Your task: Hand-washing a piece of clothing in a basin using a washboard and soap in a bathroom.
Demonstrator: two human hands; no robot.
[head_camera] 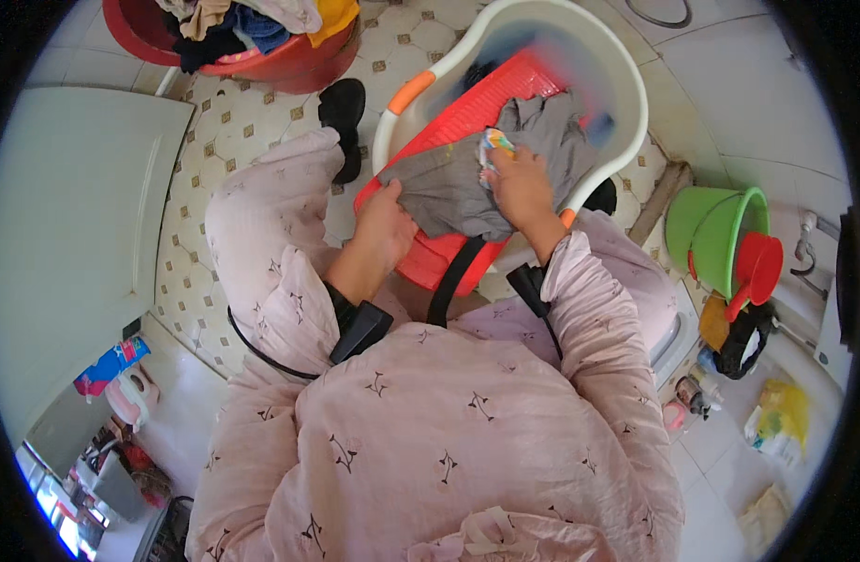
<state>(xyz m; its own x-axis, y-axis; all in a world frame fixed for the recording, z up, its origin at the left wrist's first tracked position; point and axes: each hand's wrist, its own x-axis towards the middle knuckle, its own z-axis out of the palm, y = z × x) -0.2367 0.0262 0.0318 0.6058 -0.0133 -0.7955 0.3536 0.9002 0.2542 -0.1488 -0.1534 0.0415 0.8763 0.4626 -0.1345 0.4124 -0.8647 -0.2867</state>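
Observation:
A grey garment (444,190) lies spread over a red plastic washboard (444,126), which leans at a slant in a white baby bathtub (637,91) with orange grips. My left hand (384,221) pinches the garment's left edge at the lower part of the board. In my right hand (521,183) is a colourful scrubbing brush or wrapped soap bar (496,144), pressed against the cloth; my fingers hide much of it. The far end of the garment bunches up towards the cloudy water (563,53). Something dark (479,74) lies in the tub behind the board.
A red basin (296,67) heaped with clothes (261,28) stands at the upper left. To the right are a green bucket (703,225) and a red dipper (756,263) hanging at its rim. Bottles (693,393) stand lower right. A white door (86,204) borders the left.

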